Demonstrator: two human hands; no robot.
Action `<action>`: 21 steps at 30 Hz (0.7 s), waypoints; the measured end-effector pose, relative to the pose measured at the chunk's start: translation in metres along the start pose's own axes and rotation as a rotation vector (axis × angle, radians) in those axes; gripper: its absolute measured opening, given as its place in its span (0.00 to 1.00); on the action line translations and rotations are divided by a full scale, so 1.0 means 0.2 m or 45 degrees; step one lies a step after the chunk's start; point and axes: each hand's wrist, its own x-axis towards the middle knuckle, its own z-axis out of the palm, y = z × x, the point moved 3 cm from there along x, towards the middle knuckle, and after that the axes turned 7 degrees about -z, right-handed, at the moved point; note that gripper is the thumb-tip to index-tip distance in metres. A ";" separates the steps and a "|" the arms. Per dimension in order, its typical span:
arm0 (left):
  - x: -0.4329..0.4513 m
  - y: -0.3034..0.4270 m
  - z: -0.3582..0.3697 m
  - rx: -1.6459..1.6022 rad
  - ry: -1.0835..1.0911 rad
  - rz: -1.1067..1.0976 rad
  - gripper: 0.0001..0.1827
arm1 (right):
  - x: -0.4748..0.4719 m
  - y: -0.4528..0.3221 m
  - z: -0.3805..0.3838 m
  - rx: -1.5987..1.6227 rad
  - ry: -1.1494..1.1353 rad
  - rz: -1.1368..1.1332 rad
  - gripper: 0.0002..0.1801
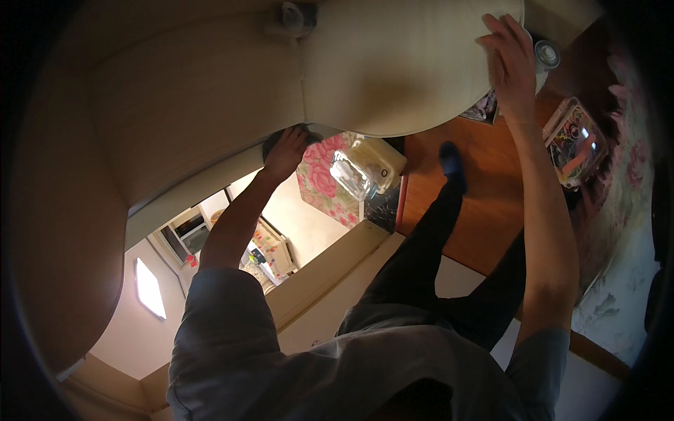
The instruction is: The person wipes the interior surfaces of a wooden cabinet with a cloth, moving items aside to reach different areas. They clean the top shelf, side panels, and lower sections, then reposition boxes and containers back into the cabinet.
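Observation:
Above and ahead of me are pale wood-grain cabinet panels (400, 63). My left hand (287, 150) is raised to the lower edge of the panel at centre-left. Something dark, perhaps a cloth (271, 147), lies under and beside its fingers; whether they grip it cannot be made out. Over at the upper right, my right hand (508, 63) is raised at the curved edge of the right-hand panel, its fingers spread and nothing seen in them. Contact with that panel is hard to judge. A small translucent container (295, 18) shows at the top, near the panels' joint.
Clear plastic boxes (353, 176) stand by a floral surface (321, 173). A filled, lidded clear box (574, 142) sits at right beside floral fabric (632, 158). Near my right hand is a round-topped container (546, 55). My slippered foot (451, 160) is on the brown floor (489, 194).

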 end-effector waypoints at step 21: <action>-0.74 -0.53 -1.08 0.542 0.621 -0.848 0.18 | 0.04 -0.05 -0.04 -0.193 -0.036 0.031 0.06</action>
